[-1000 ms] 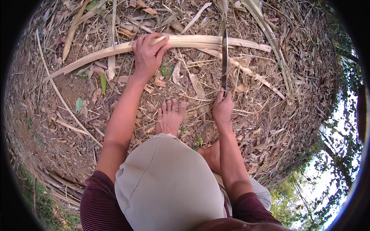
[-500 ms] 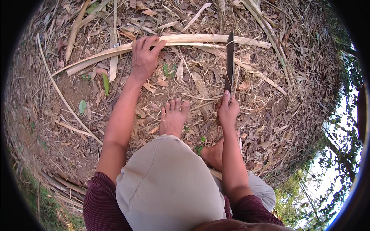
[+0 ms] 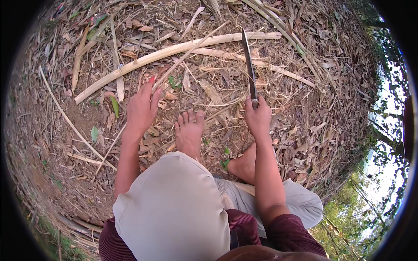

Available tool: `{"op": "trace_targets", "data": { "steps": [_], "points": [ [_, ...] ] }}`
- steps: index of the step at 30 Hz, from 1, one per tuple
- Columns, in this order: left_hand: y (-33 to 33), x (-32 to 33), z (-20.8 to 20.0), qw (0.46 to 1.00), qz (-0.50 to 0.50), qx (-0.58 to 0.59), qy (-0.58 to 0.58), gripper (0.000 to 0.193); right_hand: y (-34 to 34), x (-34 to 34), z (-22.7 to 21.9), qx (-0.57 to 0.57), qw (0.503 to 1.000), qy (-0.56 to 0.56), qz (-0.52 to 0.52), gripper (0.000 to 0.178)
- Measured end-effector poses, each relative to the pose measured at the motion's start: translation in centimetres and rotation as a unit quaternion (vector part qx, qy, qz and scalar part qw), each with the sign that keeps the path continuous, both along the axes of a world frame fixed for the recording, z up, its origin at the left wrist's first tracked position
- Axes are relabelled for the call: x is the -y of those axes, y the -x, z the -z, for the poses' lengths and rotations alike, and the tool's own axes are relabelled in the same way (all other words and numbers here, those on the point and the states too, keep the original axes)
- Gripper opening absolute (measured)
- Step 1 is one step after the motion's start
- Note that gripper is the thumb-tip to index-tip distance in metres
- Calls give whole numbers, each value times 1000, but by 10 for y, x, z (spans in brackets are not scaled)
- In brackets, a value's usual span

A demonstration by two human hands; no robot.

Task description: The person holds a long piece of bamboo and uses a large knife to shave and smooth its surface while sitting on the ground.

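My left hand point(image 3: 142, 109) is closed around a thin pale split strip point(image 3: 186, 55), perhaps bamboo or cane. It slants up to the right, and its lower end comes out past my wrist. Beneath that strip, on the ground, lies a thicker pale curved piece point(image 3: 146, 59). My right hand point(image 3: 258, 117) grips a machete point(image 3: 249, 63) by the handle, its dark blade pointing away from me. The blade's tip crosses over the right part of the curved piece. Another slim curved strip point(image 3: 291, 75) lies just beyond the blade on the right.
Dry leaves and curly shavings point(image 3: 217, 93) cover the soil. My bare left foot point(image 3: 190, 132) stands between my hands. A long strip point(image 3: 69, 117) lies at the left, and several split lengths point(image 3: 283, 26) lie at the far right. Trees show at the right rim.
My left hand has come back toward me and lifted the thin strip off the thicker piece, which stays on the ground. The machete remains in my right hand, its blade now tilted leftward.
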State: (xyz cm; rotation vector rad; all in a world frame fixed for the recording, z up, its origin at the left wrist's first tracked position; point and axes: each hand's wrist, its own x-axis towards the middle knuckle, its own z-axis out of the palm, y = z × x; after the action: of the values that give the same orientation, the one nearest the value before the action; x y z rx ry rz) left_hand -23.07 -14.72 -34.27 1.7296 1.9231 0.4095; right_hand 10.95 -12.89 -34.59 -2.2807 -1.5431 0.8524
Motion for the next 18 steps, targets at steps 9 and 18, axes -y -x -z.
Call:
{"op": "trace_targets", "data": {
  "steps": [9,18],
  "points": [
    [-17,25,-96,977,-53,197,65,41,-42,31,-11,54,997,20,-47,50],
    [-35,18,-201,921,-9,388,10,44,-52,27,-22,-10,998,34,-48,51]
  ]
}}
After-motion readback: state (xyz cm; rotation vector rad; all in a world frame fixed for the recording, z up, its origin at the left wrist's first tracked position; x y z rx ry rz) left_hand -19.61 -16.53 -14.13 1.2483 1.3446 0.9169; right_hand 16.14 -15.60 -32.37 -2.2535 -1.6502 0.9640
